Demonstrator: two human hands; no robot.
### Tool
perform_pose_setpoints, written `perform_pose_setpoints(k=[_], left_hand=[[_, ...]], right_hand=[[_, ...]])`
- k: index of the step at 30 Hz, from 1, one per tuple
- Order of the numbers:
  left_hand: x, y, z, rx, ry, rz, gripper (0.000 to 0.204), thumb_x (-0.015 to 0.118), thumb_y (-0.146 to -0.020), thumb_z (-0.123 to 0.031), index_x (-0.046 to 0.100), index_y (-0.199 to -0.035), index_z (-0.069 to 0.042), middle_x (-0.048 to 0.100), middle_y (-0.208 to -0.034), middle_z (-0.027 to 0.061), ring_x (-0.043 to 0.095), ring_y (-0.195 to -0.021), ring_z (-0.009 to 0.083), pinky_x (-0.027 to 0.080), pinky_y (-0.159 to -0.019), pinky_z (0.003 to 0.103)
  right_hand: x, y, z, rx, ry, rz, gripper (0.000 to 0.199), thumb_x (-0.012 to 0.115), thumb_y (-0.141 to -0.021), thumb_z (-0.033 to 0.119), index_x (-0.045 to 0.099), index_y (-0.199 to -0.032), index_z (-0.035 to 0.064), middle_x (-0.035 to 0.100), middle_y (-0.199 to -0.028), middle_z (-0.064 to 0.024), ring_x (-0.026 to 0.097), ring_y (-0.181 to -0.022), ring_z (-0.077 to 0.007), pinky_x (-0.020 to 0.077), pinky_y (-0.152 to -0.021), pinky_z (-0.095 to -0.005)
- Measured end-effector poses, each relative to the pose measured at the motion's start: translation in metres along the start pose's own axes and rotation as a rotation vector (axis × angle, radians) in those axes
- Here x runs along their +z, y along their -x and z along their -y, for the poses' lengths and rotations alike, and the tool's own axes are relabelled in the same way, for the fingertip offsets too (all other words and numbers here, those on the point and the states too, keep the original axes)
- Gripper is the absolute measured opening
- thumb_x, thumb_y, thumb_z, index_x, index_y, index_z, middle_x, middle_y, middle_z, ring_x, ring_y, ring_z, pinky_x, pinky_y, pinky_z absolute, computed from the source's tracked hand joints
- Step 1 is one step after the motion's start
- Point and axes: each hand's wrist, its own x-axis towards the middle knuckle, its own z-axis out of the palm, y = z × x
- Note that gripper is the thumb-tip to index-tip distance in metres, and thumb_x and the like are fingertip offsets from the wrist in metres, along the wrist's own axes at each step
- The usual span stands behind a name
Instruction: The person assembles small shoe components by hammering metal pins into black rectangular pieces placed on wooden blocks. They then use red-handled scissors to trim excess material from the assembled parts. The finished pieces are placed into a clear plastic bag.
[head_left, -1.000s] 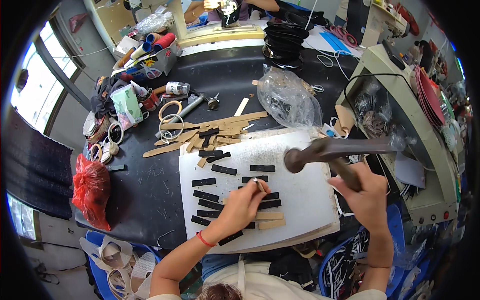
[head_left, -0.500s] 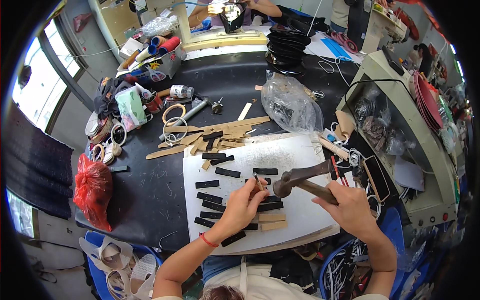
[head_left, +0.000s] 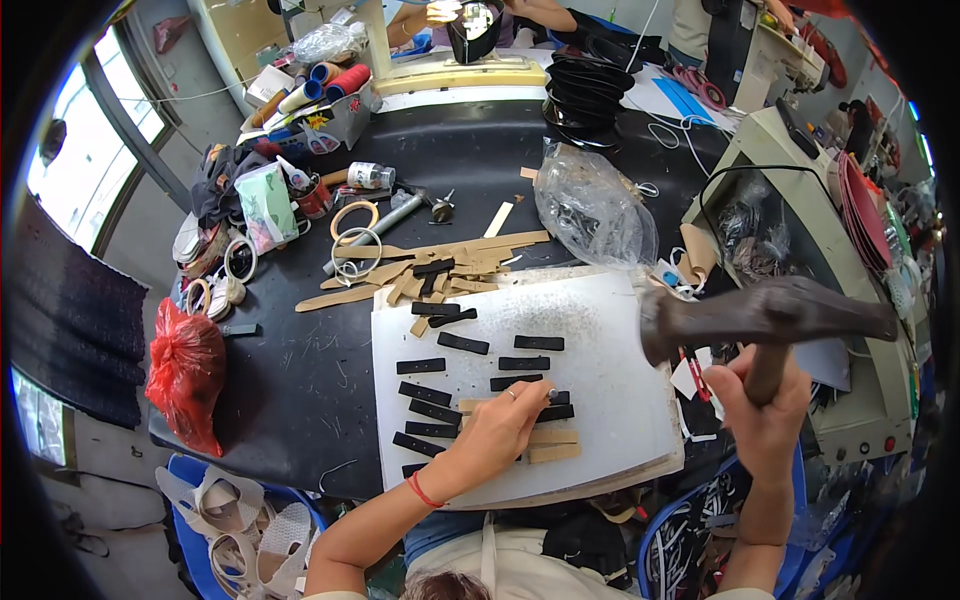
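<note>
The right hand (head_left: 765, 405) grips a dark hammer (head_left: 765, 315), its head raised above the hand. The left hand (head_left: 500, 435), fingers curled, presses tan and black strips (head_left: 552, 440) onto the white board (head_left: 600, 370) beneath it.

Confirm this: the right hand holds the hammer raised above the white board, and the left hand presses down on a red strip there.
Not quite. In the head view the left hand presses a black strip, not a red one. The right hand does hold the hammer raised above the white board.
</note>
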Motion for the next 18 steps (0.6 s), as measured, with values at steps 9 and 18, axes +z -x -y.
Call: perform_pose_setpoints(k=[9, 18], left_hand=[[0.0, -0.017, 0.002, -0.424, 0.551, -0.12, 0.014, 0.056, -0.094, -0.004, 0.052, -0.105, 0.002, 0.063, -0.095, 0.0081, 0.065, -0.088, 0.0133, 0.055, -0.076, 0.025], [0.018, 0.004, -0.004, -0.361, 0.534, -0.118, 0.013, 0.055, -0.095, -0.004, 0.052, -0.106, 0.002, 0.063, -0.098, 0.0095, 0.064, -0.094, 0.0139, 0.055, -0.083, 0.027]], right_hand=[[0.018, 0.012, -0.048, -0.223, 0.523, 0.273, 0.029, 0.072, -0.082, 0.023, 0.05, -0.079, 0.0051, 0.058, -0.06, -0.0122, 0.058, -0.053, -0.0322, 0.0441, -0.048, -0.0406], [0.013, 0.033, -0.067, -0.158, 0.471, 0.315, 0.031, 0.073, -0.082, 0.028, 0.051, -0.08, 0.0051, 0.056, -0.056, -0.0106, 0.057, -0.049, -0.0302, 0.0438, -0.047, -0.0389]])
